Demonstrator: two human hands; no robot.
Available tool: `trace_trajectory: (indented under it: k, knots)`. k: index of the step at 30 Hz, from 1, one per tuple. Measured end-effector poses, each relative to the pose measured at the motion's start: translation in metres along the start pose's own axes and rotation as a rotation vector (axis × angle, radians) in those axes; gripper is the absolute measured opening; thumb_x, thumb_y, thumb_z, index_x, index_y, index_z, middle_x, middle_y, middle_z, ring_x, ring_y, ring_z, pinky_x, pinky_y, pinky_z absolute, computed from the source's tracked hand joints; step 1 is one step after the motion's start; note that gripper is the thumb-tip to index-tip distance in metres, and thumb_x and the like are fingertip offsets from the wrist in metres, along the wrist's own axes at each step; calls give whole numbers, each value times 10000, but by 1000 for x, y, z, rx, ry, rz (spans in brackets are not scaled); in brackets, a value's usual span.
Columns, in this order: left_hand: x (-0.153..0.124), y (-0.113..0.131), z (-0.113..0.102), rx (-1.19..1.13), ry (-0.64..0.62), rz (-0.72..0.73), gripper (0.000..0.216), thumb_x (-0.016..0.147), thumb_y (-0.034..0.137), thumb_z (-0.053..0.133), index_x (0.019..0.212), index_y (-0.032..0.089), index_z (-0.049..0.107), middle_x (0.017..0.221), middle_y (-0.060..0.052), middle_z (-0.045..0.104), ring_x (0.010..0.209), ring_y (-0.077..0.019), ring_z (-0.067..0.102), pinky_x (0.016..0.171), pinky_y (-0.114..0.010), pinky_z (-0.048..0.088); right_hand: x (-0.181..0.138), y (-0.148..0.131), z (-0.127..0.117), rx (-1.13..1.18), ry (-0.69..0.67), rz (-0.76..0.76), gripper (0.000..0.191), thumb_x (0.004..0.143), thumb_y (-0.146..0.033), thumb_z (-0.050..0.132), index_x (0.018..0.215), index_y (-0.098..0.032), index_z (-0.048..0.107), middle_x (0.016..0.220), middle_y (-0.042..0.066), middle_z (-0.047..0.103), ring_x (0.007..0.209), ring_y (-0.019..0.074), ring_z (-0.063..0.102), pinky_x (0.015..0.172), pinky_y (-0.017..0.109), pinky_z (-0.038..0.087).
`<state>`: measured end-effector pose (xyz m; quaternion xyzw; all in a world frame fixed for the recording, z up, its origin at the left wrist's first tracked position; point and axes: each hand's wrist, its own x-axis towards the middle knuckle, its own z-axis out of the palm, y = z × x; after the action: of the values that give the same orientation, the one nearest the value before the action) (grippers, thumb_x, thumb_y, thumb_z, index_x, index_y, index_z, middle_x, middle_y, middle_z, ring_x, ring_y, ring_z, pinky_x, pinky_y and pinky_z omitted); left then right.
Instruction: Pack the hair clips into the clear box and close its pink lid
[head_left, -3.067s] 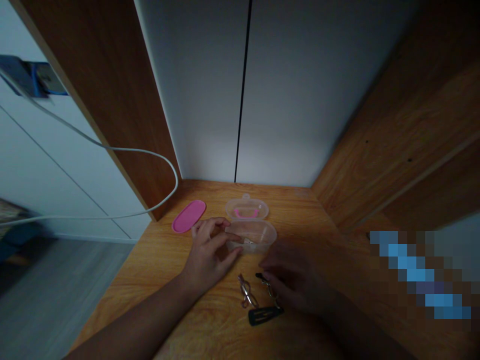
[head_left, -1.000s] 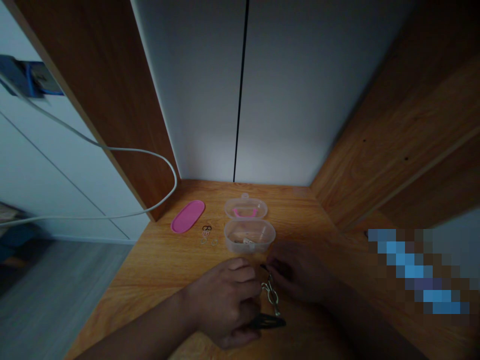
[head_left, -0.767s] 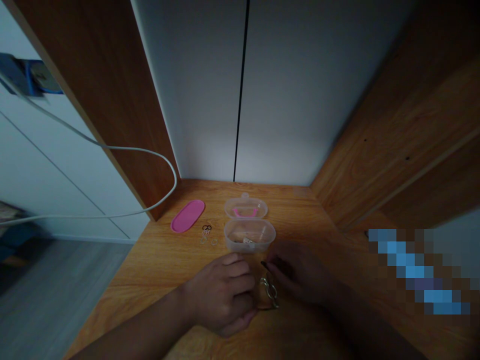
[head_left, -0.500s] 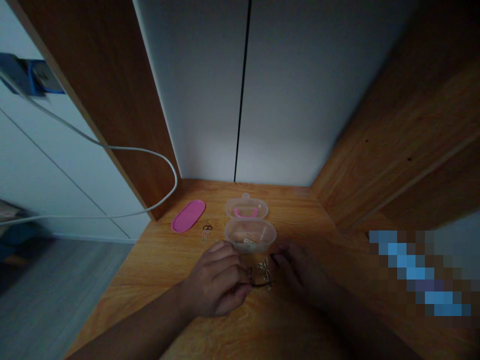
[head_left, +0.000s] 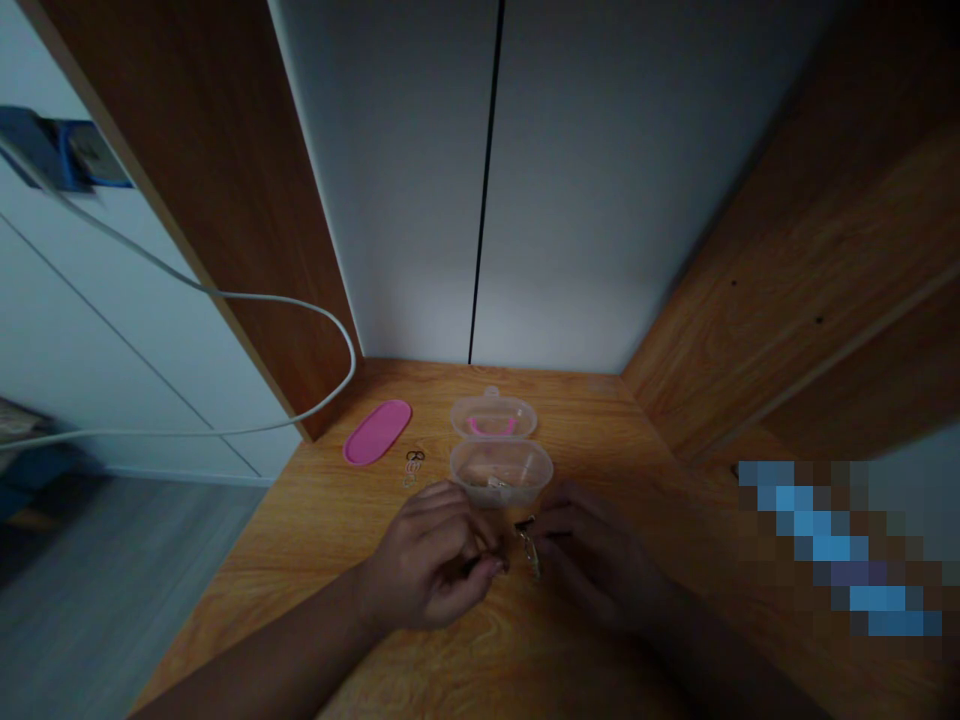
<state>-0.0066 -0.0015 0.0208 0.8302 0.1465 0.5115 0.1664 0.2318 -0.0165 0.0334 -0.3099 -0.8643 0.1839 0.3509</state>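
My left hand [head_left: 431, 560] rests on the wooden desk [head_left: 337, 560] with its fingers curled and pinched round a dark hair clip [head_left: 480, 563], which they mostly hide. My right hand [head_left: 596, 555] lies in shadow just to the right, and its fingertips pinch a couple of thin metal hair clips [head_left: 529, 543]. Both hands meet right in front of a small clear plastic box [head_left: 501, 470]. The box stands open, with its lid [head_left: 493, 415] tipped back and showing a pink handle. A few small items lie inside it.
A pink oval lid [head_left: 377, 432] lies at the back left of the desk, with several tiny rings or clips [head_left: 412, 466] beside it. A white cable [head_left: 225, 297] hangs past the left wooden panel. Wooden walls close in the desk on the right and back left.
My left hand left the box, moved down onto the dark clip and carried it up toward the box. My right hand moved the metal clips up with it. Small rings near the pink lid are uncovered.
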Motion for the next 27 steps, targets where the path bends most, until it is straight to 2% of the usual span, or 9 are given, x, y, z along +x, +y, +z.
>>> trace_trajectory:
  k: [7,11,13,17,19,23,27]
  knots:
    - [-2,0,-2,-38,59,-66,138,939,303,640,932,182,574,847,-46,773,738,-158,724,696,-287,548,-5,1,3,140,104,39,298,832,-103,594,1083,-261,567,943,58,659,811,198,641,689,320,526]
    - [-7,0,-1,-60,81,-104,166,960,343,604,988,184,564,899,-70,775,761,-164,731,690,-285,562,-6,-1,9,272,118,136,242,830,-126,609,1024,-262,557,895,47,656,779,193,645,687,322,536]
    - [-11,-2,1,-65,84,-137,170,966,355,589,984,190,552,849,-60,763,720,-164,723,655,-278,554,-6,-3,12,324,122,171,228,843,-133,603,1023,-260,546,869,40,647,764,183,640,695,317,540]
    - [-16,-7,6,48,102,-202,266,976,421,549,1099,185,542,592,26,649,470,-127,601,528,-249,482,-5,-5,16,426,148,233,204,883,-168,593,1054,-252,519,855,29,621,723,153,617,671,283,538]
    - [-15,-8,5,106,70,-172,261,986,401,534,1136,188,553,619,16,658,497,-131,606,543,-250,476,-6,-4,18,465,123,267,153,919,-208,571,1062,-238,525,829,26,608,685,141,601,632,263,529]
    - [-9,-8,-1,104,-70,-52,169,1006,291,500,986,199,640,717,-10,714,603,-133,638,604,-243,478,-9,-1,18,494,79,292,152,953,-246,546,1103,-228,541,789,15,599,661,134,587,607,246,517]
    - [-6,-7,-2,90,-125,-51,150,986,284,544,980,192,663,774,-21,731,683,-146,672,686,-274,509,-6,-2,16,489,49,259,144,958,-216,528,1098,-236,560,858,25,606,705,131,594,640,244,517]
